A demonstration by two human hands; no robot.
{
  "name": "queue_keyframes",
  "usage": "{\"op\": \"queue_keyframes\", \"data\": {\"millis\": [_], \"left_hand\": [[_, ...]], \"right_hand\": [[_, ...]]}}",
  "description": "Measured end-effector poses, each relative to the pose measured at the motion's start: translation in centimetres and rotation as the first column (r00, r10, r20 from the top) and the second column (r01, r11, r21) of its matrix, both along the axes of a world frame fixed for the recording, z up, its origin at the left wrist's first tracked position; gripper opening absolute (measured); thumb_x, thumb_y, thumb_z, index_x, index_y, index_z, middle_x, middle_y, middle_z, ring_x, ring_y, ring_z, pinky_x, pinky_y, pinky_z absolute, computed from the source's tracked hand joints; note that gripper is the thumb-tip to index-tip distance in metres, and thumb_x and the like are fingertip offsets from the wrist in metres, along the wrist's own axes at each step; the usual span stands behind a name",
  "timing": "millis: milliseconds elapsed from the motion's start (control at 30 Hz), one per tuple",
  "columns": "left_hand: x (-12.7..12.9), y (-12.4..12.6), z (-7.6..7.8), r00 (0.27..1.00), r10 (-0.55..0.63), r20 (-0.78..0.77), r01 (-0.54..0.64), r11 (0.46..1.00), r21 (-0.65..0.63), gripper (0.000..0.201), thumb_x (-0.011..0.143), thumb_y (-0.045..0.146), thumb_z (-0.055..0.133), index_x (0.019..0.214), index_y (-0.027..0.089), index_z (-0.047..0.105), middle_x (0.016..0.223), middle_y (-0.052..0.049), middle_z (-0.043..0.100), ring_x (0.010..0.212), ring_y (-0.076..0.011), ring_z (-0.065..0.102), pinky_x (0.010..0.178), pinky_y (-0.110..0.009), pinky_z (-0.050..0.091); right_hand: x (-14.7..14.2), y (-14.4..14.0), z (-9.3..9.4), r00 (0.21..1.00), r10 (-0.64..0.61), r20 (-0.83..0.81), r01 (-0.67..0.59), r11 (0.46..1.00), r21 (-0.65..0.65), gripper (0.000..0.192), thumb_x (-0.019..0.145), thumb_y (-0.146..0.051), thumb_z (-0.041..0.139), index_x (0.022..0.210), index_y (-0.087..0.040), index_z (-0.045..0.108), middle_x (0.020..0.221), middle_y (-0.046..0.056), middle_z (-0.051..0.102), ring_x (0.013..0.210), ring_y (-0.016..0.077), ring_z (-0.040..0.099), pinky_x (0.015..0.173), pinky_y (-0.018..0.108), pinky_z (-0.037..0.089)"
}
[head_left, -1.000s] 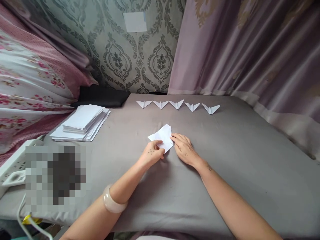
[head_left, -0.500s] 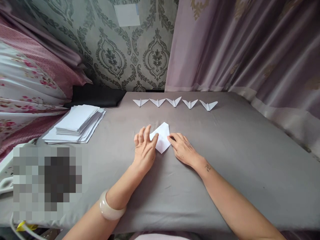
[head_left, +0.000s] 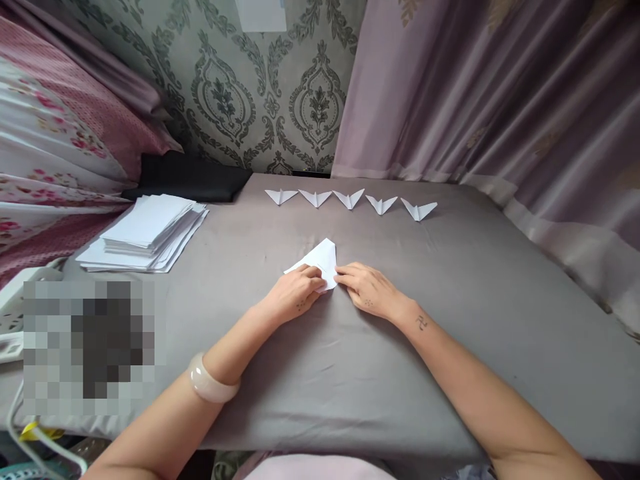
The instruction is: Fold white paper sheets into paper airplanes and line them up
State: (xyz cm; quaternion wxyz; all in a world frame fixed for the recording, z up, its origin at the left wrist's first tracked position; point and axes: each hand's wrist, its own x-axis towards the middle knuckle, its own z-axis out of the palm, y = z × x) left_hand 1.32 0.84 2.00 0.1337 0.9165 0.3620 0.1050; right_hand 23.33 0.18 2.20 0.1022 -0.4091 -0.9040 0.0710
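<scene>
Pinches the white, angular, folded-paper sheet [head_left: 323, 256] between left hand's [head_left: 295, 292] and right hand's [head_left: 369, 287] fingers, probably light, crisp, easily creased, best held by edges nearest the grip

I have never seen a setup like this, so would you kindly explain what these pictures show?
There is no machine here: a person works bare-handed, seen by a camera worn on their head, looking forward and down. On the grey cloth lie a stack of white paper at the left and, farther back, a row of five winged paper shapes. Nearer the person is a folded white sheet: the left hand covers part of its near side, and the right hand touches its right edge. Whether either grips it, I cannot tell.
</scene>
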Motion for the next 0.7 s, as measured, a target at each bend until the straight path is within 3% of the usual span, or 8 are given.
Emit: {"op": "queue_keyframes", "data": {"millis": [100, 200, 333, 433, 600, 700], "left_hand": [[0.1, 0.4, 0.5, 1.000, 0.030, 0.005, -0.029, 0.999, -0.044, 0.031, 0.097, 0.035, 0.041, 0.095, 0.022, 0.069, 0.102, -0.005, 0.065, 0.100, -0.0205, 0.058, 0.071, -0.027, 0.045], [0.3, 0.7, 0.8, 0.997, 0.071, 0.023, -0.068, 0.993, -0.098, 0.029, 0.096, 0.033, 0.043, 0.090, 0.022, 0.070, 0.095, -0.005, 0.066, 0.095, -0.0191, 0.059, 0.064, -0.024, 0.041], [0.7, 1.0, 0.4, 0.972, 0.212, 0.101, -0.193, 0.966, -0.171, 0.028, 0.093, 0.032, 0.046, 0.082, 0.021, 0.070, 0.091, -0.005, 0.064, 0.085, -0.0180, 0.059, 0.062, -0.024, 0.038], [1.2, 1.1, -0.2, 0.926, 0.335, 0.172, -0.284, 0.921, -0.268, 0.026, 0.091, 0.033, 0.048, 0.080, 0.020, 0.069, 0.086, -0.005, 0.062, 0.076, -0.0162, 0.056, 0.063, -0.024, 0.038], [1.1, 0.8, -0.1, 0.800, 0.554, 0.230, -0.419, 0.791, -0.447, 0.018, 0.085, 0.036, 0.056, 0.085, 0.019, 0.062, 0.071, 0.002, 0.059, 0.061, -0.0120, 0.048, 0.060, -0.024, 0.036], [0.1, 0.6, 0.3, 0.810, 0.538, 0.234, -0.379, 0.784, -0.492, 0.022, 0.086, 0.037, 0.054, 0.079, 0.018, 0.062, 0.075, 0.001, 0.061, 0.065, -0.0126, 0.050, 0.063, -0.024, 0.037]], "right_hand": [[0.5, -0.1, -0.8, 0.997, 0.032, -0.066, -0.028, 0.998, 0.050, 0.036, 0.088, -0.005, 0.044, 0.109, -0.020, 0.068, 0.122, 0.009, 0.064, 0.110, 0.0217, 0.058, 0.089, 0.037, 0.049], [1.0, -0.2, -1.7, 0.988, 0.048, -0.150, -0.035, 0.996, 0.085, 0.036, 0.086, -0.005, 0.046, 0.110, -0.021, 0.069, 0.124, 0.008, 0.064, 0.115, 0.0220, 0.057, 0.094, 0.038, 0.049], [1.4, -0.2, -2.4, 0.975, 0.038, -0.217, -0.021, 0.996, 0.083, 0.037, 0.084, -0.005, 0.048, 0.110, -0.021, 0.070, 0.125, 0.007, 0.064, 0.118, 0.0217, 0.056, 0.099, 0.038, 0.048], [1.3, -0.1, -2.4, 0.971, 0.023, -0.237, -0.004, 0.997, 0.081, 0.036, 0.083, -0.004, 0.048, 0.105, -0.019, 0.071, 0.121, 0.008, 0.066, 0.114, 0.0219, 0.058, 0.095, 0.038, 0.049], [0.6, -0.2, -1.7, 0.971, -0.057, -0.232, 0.069, 0.997, 0.045, 0.032, 0.077, -0.003, 0.051, 0.095, -0.020, 0.072, 0.115, 0.005, 0.068, 0.105, 0.0215, 0.060, 0.091, 0.037, 0.049], [0.3, -0.3, -1.4, 0.969, -0.093, -0.229, 0.102, 0.994, 0.027, 0.028, 0.076, -0.005, 0.052, 0.090, -0.020, 0.071, 0.113, 0.004, 0.069, 0.101, 0.0209, 0.060, 0.088, 0.036, 0.048]]}}
